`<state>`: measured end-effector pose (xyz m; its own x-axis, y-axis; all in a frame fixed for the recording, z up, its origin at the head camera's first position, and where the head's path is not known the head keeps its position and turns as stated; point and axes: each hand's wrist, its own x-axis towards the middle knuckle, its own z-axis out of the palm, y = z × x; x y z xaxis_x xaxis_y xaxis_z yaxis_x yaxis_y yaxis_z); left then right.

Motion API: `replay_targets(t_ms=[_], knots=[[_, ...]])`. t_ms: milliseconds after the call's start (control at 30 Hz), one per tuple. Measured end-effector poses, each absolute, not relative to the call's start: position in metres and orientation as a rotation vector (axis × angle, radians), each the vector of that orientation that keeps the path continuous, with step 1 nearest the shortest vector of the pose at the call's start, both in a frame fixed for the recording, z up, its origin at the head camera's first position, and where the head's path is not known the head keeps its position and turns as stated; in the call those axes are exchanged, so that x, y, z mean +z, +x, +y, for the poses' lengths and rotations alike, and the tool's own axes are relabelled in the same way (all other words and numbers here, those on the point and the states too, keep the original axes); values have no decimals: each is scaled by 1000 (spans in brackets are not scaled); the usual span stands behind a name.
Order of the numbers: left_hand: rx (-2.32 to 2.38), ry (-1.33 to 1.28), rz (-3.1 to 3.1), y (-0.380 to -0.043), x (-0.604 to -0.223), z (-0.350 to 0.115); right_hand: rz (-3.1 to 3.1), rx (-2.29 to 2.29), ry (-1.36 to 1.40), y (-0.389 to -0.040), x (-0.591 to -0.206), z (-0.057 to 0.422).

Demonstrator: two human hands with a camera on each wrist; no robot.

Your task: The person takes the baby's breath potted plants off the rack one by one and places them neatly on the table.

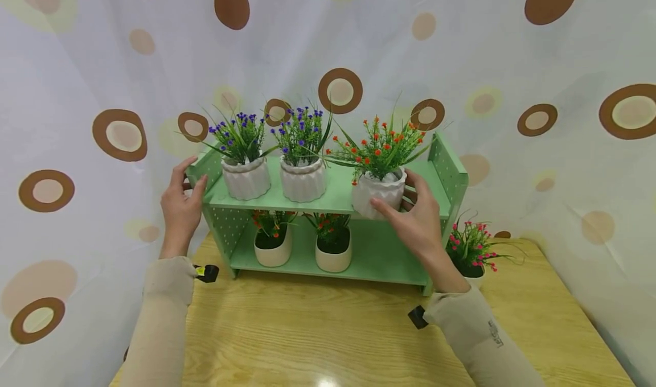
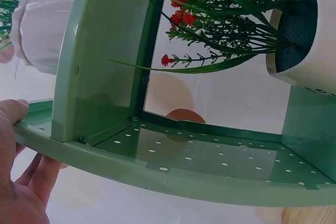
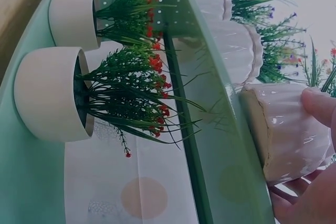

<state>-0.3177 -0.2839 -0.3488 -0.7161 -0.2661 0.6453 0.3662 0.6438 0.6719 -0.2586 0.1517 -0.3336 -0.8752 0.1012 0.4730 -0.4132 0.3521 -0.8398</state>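
Creased pale sheeting (image 1: pixel 287 40), printed with brown and beige discs, is hanging behind the glossy green shelf (image 1: pixel 450 168), whose end panels are showing rows of round holes. From my remote station I am seeing it standing on a wood-grained tabletop (image 1: pixel 287 330). My right hand (image 1: pixel 422 219) is gripping a white, fluted pot (image 1: pixel 376 193) between thumb and curled fingers, at the front edge of the shelf's upper board, toward its right end. Its underside is partly showing; I cannot tell whether it is touching the board. Wiry orange flowers (image 1: pixel 381 145) are sprouting from it. My left hand (image 1: pixel 183 208) is pinching the shelf's left end panel. Two matching ribbed pots (image 1: pixel 303 180) with purple blooms are sitting on the shelf's upper board; below, two smooth, rounded cream pots (image 1: pixel 334 254) are holding red-flowered greenery. Pink blossoms (image 1: pixel 474 245) are rising right of the shelf.
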Motion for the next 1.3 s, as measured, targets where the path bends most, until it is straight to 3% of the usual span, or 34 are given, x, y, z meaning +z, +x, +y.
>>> replay_targets(t_ms=[700, 1300], knots=[[-1076, -78, -2109, -322, -351, -285, -2206, 1559, 246, -202, -338, 177], [-1081, -63, -2116, -320, -349, -285, -2203, 1516, 216, -160, -384, 211]])
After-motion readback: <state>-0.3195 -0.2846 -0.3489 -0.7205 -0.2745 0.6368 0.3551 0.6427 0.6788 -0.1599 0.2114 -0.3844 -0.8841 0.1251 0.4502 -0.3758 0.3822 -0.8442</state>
